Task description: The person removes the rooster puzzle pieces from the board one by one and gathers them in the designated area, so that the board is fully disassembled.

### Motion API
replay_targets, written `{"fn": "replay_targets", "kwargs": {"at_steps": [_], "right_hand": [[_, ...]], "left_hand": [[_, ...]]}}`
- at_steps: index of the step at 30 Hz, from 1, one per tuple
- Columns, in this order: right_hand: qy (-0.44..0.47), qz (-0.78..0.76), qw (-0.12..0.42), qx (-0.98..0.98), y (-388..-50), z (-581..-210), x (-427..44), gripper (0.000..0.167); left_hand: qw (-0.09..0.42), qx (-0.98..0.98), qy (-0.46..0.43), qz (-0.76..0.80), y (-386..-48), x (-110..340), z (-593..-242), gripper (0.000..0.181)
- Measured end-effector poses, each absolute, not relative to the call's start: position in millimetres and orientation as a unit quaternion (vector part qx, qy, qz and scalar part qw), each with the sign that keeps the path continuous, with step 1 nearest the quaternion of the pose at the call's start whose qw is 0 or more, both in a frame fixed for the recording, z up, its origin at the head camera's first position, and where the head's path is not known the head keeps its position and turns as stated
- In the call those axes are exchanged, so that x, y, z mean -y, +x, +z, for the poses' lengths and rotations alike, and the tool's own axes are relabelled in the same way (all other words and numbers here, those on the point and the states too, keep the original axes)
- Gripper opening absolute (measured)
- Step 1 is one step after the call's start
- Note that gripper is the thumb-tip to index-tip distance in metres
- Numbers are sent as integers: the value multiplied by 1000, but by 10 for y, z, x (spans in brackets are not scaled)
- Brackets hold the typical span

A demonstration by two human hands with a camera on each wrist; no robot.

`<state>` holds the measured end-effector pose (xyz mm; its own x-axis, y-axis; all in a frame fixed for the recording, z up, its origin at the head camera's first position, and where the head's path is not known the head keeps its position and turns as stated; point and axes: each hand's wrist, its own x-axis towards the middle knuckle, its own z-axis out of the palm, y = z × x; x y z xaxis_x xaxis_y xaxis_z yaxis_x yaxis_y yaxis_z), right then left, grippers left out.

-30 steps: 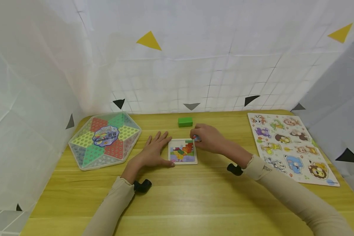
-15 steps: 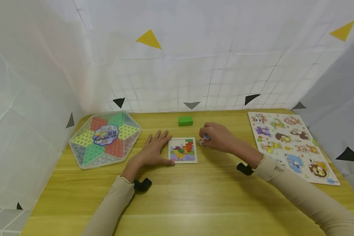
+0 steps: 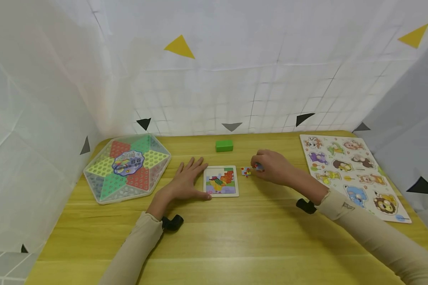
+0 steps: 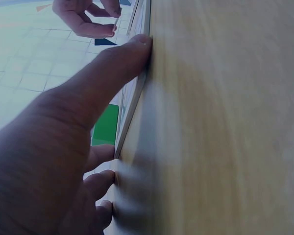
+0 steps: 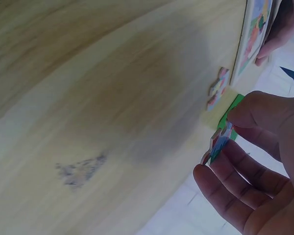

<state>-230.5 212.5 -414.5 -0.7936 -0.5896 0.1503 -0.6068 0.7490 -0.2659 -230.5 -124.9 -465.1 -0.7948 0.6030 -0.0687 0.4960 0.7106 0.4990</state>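
A small square jigsaw board (image 3: 237, 183) with a bright bird picture lies mid-table, its upper left part pale and without pieces. My left hand (image 3: 186, 183) rests at its left side with fingers spread; in the left wrist view the thumb (image 4: 122, 61) touches the board's edge. To the right of the board, my right hand (image 3: 275, 168) pinches a colourful jigsaw piece (image 5: 218, 143) between thumb and fingertips, just above the table. Whether it is one piece or two together I cannot tell. A loose jigsaw piece (image 3: 245, 171) lies flat between board and right hand.
Behind the board stands a green block (image 3: 224, 146). A hexagonal Chinese checkers set (image 3: 128, 168) in a clear case lies at the left. An animal puzzle board (image 3: 353, 178) lies at the right, partly behind my right forearm. White sheeting (image 3: 214, 79) surrounds the table.
My right hand has moved right, away from the board, with a jigsaw piece still in its fingers. Another piece now shows on the table there. My left hand has stayed put.
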Motion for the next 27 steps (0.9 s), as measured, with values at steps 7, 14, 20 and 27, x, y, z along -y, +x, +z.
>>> {"fn": "replay_targets", "kwargs": {"at_steps": [7, 14, 20, 27], "right_hand": [[313, 147, 23, 938, -2319, -4225, -2199, 16], [303, 142, 4, 942, -2350, -4301, -2209, 14], [300, 145, -4, 943, -2358, -4333, -2198, 12], [314, 152, 4, 937, -2370, -4365, -2188, 12]], "left_hand": [[111, -920, 300, 226, -2323, 1256, -4693, 115], [110, -920, 301, 226, -2322, 1253, -4683, 115], [114, -919, 301, 229, -2319, 1251, -4677, 114], [119, -921, 295, 226, -2316, 1250, -4670, 114]]}}
